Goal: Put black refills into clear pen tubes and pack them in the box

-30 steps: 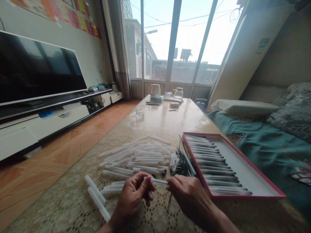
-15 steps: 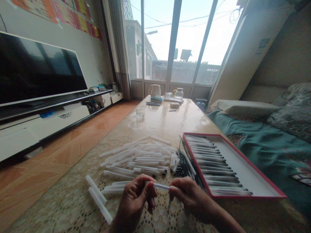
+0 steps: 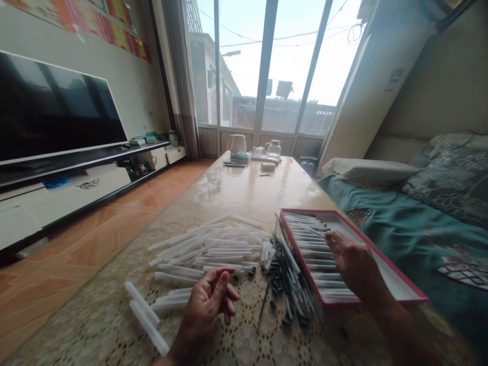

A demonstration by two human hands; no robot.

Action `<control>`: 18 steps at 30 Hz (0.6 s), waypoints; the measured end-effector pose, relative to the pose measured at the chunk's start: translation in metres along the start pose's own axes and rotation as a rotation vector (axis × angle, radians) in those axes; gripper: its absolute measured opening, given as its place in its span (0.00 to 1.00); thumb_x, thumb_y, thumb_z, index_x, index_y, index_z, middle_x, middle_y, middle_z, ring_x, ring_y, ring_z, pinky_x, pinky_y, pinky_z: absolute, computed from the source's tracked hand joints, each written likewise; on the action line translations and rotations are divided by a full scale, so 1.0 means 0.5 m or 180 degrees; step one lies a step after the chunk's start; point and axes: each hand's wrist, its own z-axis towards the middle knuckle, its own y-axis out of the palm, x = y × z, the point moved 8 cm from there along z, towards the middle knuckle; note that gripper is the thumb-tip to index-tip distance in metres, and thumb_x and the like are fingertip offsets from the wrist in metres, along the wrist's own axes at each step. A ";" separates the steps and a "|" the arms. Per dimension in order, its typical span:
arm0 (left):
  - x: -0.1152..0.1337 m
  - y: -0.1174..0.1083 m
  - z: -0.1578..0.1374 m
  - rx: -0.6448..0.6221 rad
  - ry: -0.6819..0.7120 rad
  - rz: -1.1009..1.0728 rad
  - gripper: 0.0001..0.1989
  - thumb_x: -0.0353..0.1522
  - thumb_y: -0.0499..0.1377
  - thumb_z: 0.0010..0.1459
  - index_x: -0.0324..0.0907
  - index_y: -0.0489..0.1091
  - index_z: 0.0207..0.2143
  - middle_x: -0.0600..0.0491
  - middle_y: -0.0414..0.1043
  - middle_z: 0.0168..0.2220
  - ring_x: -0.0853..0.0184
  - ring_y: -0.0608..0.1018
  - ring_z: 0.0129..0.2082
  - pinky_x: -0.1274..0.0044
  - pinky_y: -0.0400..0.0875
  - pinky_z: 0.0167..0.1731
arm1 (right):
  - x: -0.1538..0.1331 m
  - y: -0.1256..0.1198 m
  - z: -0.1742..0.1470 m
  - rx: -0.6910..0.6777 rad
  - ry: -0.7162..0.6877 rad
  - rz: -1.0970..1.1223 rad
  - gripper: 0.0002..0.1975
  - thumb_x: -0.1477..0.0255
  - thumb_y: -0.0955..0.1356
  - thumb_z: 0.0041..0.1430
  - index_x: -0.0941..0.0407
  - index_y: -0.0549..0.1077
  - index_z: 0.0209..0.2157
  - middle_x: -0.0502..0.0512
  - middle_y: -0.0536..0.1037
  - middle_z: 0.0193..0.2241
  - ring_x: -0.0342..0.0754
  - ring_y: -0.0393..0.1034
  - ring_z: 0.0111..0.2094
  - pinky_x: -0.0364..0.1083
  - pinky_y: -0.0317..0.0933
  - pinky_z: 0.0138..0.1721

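My right hand [image 3: 353, 259] reaches over the red-rimmed box [image 3: 301, 254], fingertips closed on the end of a slim pen [image 3: 315, 230]. The pen lies across a row of pens [image 3: 314, 252] inside the box; its gripped end is partly hidden. My left hand [image 3: 211, 297] hovers above the patterned tablecloth, fingers apart and loosely curled, holding nothing. Behind it spreads a pile of translucent white pen barrels [image 3: 221, 250]. Between that pile and the box lie thin dark refills [image 3: 290, 259] and small black pen parts [image 3: 276, 284].
Two thick white tubes [image 3: 147, 323] lie at the table's near left. Farther off stand a drinking glass [image 3: 214, 178], a kettle [image 3: 238, 145] and a glass jug [image 3: 274, 148]. A sofa [image 3: 381, 203] runs along the right, a television cabinet [image 3: 95, 183] along the left.
My hands have parted. The right one has moved up and right from the middle to over the box with the pen; my left hand has let go and loosened its fingers.
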 end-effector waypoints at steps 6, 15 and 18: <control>0.000 -0.002 0.003 0.0003 -0.0033 -0.0053 0.16 0.41 0.60 0.51 0.39 0.66 0.36 0.59 0.70 0.18 0.76 0.67 0.12 0.85 0.61 0.10 | 0.051 0.030 -0.008 -0.0064 -0.0010 -0.0600 0.09 0.74 0.61 0.58 0.54 0.73 0.33 0.56 0.77 0.33 0.50 0.70 0.35 0.47 0.51 0.37; 0.003 -0.014 0.008 0.0181 0.0075 0.0011 0.14 0.40 0.61 0.48 0.39 0.67 0.33 0.59 0.70 0.18 0.75 0.68 0.13 0.84 0.61 0.10 | 0.037 0.041 -0.012 0.0285 0.0137 0.0284 0.11 0.76 0.60 0.56 0.57 0.73 0.37 0.61 0.76 0.37 0.54 0.68 0.39 0.52 0.53 0.41; 0.011 -0.030 0.007 0.0417 0.0249 0.0092 0.12 0.38 0.62 0.46 0.39 0.67 0.31 0.57 0.72 0.20 0.73 0.70 0.16 0.82 0.65 0.14 | -0.015 0.037 -0.003 0.0308 0.0072 0.0579 0.11 0.73 0.59 0.59 0.58 0.72 0.36 0.61 0.75 0.36 0.53 0.68 0.39 0.48 0.58 0.39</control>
